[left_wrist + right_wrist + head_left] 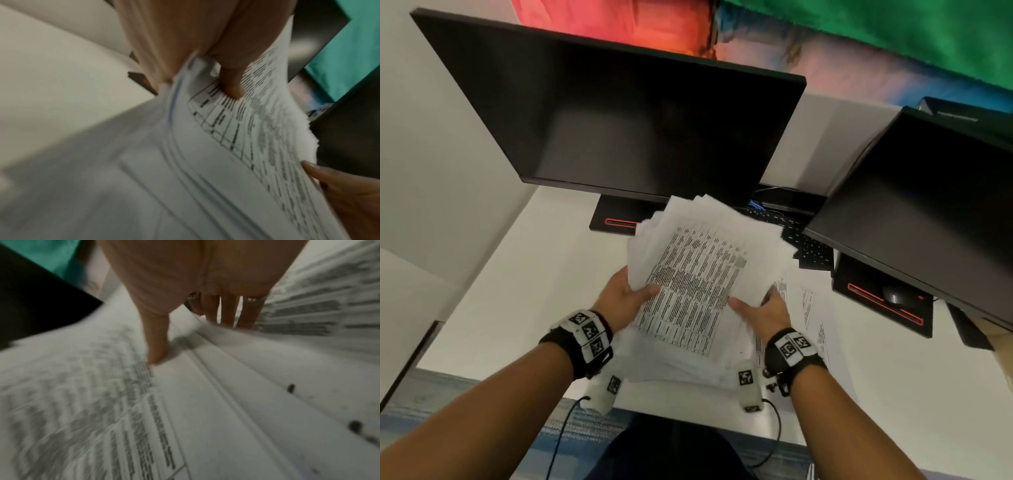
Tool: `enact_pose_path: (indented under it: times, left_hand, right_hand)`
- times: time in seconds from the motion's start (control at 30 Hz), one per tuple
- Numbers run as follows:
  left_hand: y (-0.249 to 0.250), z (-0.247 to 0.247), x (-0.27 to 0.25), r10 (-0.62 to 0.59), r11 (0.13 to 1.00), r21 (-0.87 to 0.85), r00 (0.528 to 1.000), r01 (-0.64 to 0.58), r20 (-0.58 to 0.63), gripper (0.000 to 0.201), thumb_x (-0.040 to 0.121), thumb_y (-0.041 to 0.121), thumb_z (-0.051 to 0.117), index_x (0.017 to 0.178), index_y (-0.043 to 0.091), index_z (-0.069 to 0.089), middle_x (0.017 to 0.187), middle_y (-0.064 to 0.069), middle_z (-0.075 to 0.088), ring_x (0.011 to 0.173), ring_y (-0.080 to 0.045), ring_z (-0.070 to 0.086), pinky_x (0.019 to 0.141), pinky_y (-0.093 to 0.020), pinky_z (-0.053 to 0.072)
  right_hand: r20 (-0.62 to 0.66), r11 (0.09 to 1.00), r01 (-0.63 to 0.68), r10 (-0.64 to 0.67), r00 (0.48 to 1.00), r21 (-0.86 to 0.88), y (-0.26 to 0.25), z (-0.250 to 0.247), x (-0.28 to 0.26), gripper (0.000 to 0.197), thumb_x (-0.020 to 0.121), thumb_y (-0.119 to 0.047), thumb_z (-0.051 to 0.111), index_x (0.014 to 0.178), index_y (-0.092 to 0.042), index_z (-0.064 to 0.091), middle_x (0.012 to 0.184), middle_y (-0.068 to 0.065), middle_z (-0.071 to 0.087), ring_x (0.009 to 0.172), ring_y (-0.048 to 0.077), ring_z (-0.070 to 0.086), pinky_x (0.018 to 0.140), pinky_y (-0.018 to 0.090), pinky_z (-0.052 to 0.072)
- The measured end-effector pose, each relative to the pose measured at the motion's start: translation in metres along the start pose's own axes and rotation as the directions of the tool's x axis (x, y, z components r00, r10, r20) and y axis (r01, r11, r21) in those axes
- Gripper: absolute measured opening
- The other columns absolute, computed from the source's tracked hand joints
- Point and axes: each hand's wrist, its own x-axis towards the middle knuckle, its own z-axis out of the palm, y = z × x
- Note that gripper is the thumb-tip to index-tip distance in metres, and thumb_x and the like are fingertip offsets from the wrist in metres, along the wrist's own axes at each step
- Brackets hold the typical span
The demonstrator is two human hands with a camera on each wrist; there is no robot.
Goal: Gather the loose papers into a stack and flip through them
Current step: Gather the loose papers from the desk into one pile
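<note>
A thick, uneven stack of white papers (695, 274) with a printed table on top is held over the white desk (517, 301), its far end raised toward the monitors. My left hand (630, 296) grips the stack's left edge; in the left wrist view its thumb (230, 84) lies on the top sheet (236, 129), with the fingers hidden beneath. My right hand (760, 310) grips the right edge, its thumb (156, 350) on top of the papers (102, 402) and its fingers (226, 311) going under the edge. A few loose printed sheets (810, 305) lie flat on the desk to the right.
A large black monitor (619, 113) stands just behind the stack, and a second one (928, 212) stands at the right. A black keyboard (808, 246) and a mouse (893, 294) lie between and under them. The desk's front edge (681, 416) is close to my wrists.
</note>
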Motion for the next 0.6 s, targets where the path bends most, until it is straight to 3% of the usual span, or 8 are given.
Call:
enact_pose_path:
  times: [0.1,0.17,0.2,0.3,0.33,0.4,0.53,0.6]
  left_hand:
    - [0.042,-0.015,-0.001,0.08,0.993,-0.09,0.996,-0.075,0.05,0.042,0.088,0.017,0.072,0.128,0.012,0.06,0.113,-0.003,0.073,0.105,-0.016,0.069,0.092,-0.039,0.055]
    - [0.068,-0.022,0.0,0.121,0.988,-0.099,0.993,-0.121,0.0,0.039,0.086,0.017,0.074,0.123,0.009,0.064,0.111,-0.004,0.074,0.103,-0.02,0.07,0.091,-0.042,0.056]
    - [0.08,-0.024,-0.001,0.147,0.985,-0.087,0.988,-0.15,-0.043,0.037,0.086,0.016,0.073,0.121,0.007,0.065,0.109,-0.003,0.074,0.101,-0.018,0.071,0.091,-0.041,0.056]
    - [0.1,-0.023,-0.007,0.231,0.964,-0.117,0.968,-0.241,-0.096,0.042,0.086,0.015,0.072,0.125,0.006,0.061,0.112,0.003,0.073,0.103,-0.009,0.07,0.089,-0.027,0.056]
    - [0.101,-0.02,-0.009,0.24,0.959,-0.131,0.966,-0.251,-0.094,0.048,0.083,0.016,0.074,0.128,0.007,0.058,0.113,0.006,0.072,0.104,-0.006,0.069,0.087,-0.022,0.056]
    - [0.091,-0.013,-0.007,0.221,0.956,-0.177,0.971,-0.234,-0.093,0.064,0.074,0.013,0.081,0.129,0.005,0.048,0.115,0.004,0.069,0.105,-0.005,0.068,0.084,-0.021,0.057]
    - [0.057,0.004,0.003,0.153,0.976,-0.133,0.977,-0.173,-0.145,0.075,0.068,-0.002,0.085,0.121,0.015,0.036,0.112,0.001,0.058,0.101,-0.007,0.064,0.077,-0.019,0.057]
    - [0.045,0.008,0.009,0.129,0.985,-0.093,0.98,-0.144,-0.154,0.079,0.066,0.005,0.088,0.126,0.014,0.039,0.118,-0.003,0.061,0.108,-0.011,0.064,0.084,-0.022,0.057]
  right_hand:
    - [-0.03,0.998,0.023,-0.021,0.999,0.064,-0.035,-0.016,-0.006,0.123,0.04,-0.057,0.094,0.142,-0.015,0.039,0.131,0.005,0.059,0.122,0.031,0.056,0.102,0.053,0.046]
    - [-0.061,0.978,0.166,-0.16,0.985,0.126,-0.057,-0.025,-0.016,0.119,0.035,-0.066,0.092,0.132,-0.012,0.049,0.12,0.006,0.067,0.112,0.029,0.064,0.094,0.05,0.053]
    - [-0.085,0.956,0.232,-0.22,0.972,0.18,-0.066,-0.03,-0.025,0.106,0.041,-0.06,0.094,0.125,-0.009,0.053,0.112,0.005,0.069,0.105,0.026,0.068,0.088,0.043,0.057]
    - [-0.131,0.84,0.43,-0.41,0.903,0.331,-0.091,-0.037,-0.058,0.045,0.073,-0.004,0.083,0.111,-0.011,0.061,0.101,-0.001,0.072,0.093,0.008,0.071,0.073,0.018,0.057]
    - [-0.117,0.799,0.488,-0.48,0.87,0.351,-0.092,-0.038,-0.065,0.043,0.076,0.008,0.077,0.112,-0.009,0.061,0.103,0.0,0.072,0.094,0.008,0.071,0.075,0.017,0.057]
    - [-0.114,0.76,0.548,-0.546,0.83,0.349,-0.087,-0.037,-0.067,0.052,0.073,0.014,0.075,0.12,-0.002,0.061,0.108,0.006,0.073,0.099,0.013,0.072,0.08,0.025,0.059]
    - [-0.126,0.823,0.523,-0.507,0.853,0.224,-0.067,-0.03,-0.048,0.075,0.063,0.005,0.087,0.126,-0.024,0.059,0.11,0.004,0.072,0.102,0.013,0.07,0.088,0.032,0.058]
    - [-0.109,0.858,0.46,-0.447,0.888,0.231,-0.06,-0.025,-0.044,0.072,0.062,-0.003,0.091,0.126,-0.018,0.061,0.112,0.006,0.073,0.104,0.019,0.071,0.091,0.038,0.058]
